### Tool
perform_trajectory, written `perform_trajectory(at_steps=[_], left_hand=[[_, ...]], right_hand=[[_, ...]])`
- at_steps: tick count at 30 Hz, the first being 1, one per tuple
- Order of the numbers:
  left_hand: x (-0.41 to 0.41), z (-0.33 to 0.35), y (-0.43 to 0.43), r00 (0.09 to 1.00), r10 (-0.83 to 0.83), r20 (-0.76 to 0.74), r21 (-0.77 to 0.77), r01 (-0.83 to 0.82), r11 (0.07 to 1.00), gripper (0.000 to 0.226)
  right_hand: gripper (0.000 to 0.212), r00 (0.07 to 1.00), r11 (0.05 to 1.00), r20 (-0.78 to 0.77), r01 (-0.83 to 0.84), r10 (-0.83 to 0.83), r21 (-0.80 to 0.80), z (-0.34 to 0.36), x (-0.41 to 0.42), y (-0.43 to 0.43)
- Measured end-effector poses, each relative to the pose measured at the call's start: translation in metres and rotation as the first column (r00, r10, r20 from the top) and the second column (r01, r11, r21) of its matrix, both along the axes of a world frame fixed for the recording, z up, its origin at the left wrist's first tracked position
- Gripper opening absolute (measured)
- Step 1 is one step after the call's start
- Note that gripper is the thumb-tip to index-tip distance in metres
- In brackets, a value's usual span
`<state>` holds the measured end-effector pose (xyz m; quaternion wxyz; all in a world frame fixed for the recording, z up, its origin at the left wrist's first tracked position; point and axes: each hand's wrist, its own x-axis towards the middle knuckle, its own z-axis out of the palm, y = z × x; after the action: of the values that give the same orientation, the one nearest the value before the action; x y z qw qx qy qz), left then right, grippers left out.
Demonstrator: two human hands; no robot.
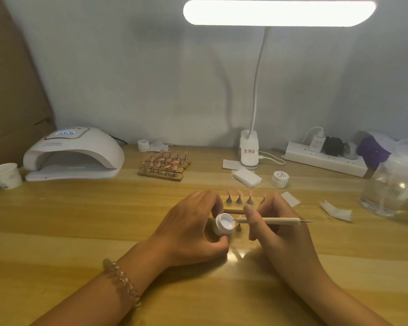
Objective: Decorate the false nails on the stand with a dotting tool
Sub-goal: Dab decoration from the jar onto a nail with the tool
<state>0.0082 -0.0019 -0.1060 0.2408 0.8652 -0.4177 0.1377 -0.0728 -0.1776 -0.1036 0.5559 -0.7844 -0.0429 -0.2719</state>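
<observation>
My left hand (pixel 193 227) grips a small open white jar (pixel 223 223) of white gel, tilted toward the right. My right hand (pixel 283 229) pinches a cream dotting tool (pixel 272 220), held level, its thin metal tip touching the gel inside the jar. Just behind both hands stands a wooden stand (pixel 233 211) with several pink false nails (pixel 239 194) on metal holders. One more metal holder (pixel 238 228) shows between my hands. Part of the stand is hidden by my hands.
A white nail lamp (pixel 73 154) sits back left, a paper cup (pixel 6 176) beside it. More stands with pink nails (pixel 165 164) stand behind. A closed white jar (pixel 279 178), wipes (pixel 246 177), desk lamp base (pixel 249 151), power strip (pixel 325 161) and glass jar (pixel 391 189) lie right.
</observation>
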Motion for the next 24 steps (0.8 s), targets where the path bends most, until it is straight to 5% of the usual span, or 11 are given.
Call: perform_trajectory(at_steps=[17, 24], left_hand=[[0.001, -0.002, 0.0, 0.995, 0.043, 0.092, 0.006, -0.044, 0.999, 0.037], [0.011, -0.005, 0.001, 0.963, 0.255, -0.086, -0.156, -0.266, 0.951, 0.038]], right_hand=[[0.024, 0.998, 1.0, 0.067, -0.004, 0.005, -0.014, 0.004, -0.005, 0.003], [0.025, 0.999, 0.992, 0.03, -0.036, 0.033, 0.121, 0.006, -0.004, 0.001]])
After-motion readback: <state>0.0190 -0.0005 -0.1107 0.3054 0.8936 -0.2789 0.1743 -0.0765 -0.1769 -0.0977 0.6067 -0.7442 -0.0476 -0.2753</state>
